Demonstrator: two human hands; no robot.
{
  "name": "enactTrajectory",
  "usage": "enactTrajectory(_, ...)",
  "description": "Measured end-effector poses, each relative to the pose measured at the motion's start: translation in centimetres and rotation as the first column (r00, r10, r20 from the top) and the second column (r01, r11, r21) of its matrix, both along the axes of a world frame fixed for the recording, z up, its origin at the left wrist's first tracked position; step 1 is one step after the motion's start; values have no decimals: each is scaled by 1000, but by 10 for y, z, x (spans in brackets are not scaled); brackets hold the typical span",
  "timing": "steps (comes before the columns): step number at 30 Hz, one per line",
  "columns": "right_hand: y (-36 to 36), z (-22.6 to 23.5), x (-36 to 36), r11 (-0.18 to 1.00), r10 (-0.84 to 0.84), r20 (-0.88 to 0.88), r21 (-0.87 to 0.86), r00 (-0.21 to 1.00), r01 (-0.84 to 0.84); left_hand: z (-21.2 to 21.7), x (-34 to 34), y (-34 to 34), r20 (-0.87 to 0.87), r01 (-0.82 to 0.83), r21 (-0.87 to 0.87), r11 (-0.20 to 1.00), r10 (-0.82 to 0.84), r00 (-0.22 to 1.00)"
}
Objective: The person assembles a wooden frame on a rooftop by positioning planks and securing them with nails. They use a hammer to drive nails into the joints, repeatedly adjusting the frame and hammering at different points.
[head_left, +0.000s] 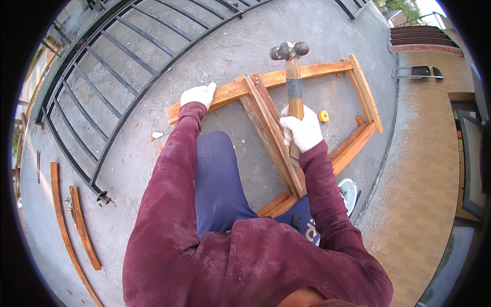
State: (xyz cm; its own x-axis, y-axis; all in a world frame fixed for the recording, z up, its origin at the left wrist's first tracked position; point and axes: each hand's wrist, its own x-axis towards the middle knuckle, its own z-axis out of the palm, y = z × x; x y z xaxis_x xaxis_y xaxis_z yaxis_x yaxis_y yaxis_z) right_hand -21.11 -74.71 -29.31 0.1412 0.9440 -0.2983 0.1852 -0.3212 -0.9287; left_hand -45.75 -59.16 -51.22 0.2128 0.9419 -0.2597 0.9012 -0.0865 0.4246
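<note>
In the middle of the frame, 1 wooden frame (307, 110) lies flat on the grey concrete floor (225, 46), made of 4 outer rails plus 1 brace crossing it on a slant from upper centre to lower centre. The right hand (303, 131), in a white glove, is clamped around the wooden handle of 1 hammer (292, 77), whose dark metal head stands at the top centre, above the frame's far rail. The left hand (199, 94), also in a white glove, rests flat, fingers together, on the left end of that far rail. 1 small yellow tape measure (324, 116) sits on the floor inside the frame, just right of the hammer handle. 1 black metal railing (117, 66) lies across the upper left. 2 loose curved wooden strips (82, 227) lie at the lower left.
</note>
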Motion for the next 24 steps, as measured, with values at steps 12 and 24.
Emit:
enactTrajectory(12,54,51,-4,530,-127,191,843,973,-96,-11,-8,-5,-185,128,53,990,-117,976)
enactTrajectory(24,45,106,-40,853,18,16,522,1000,-24,-18,-12,-8,-203,130,134,982,-101,974)
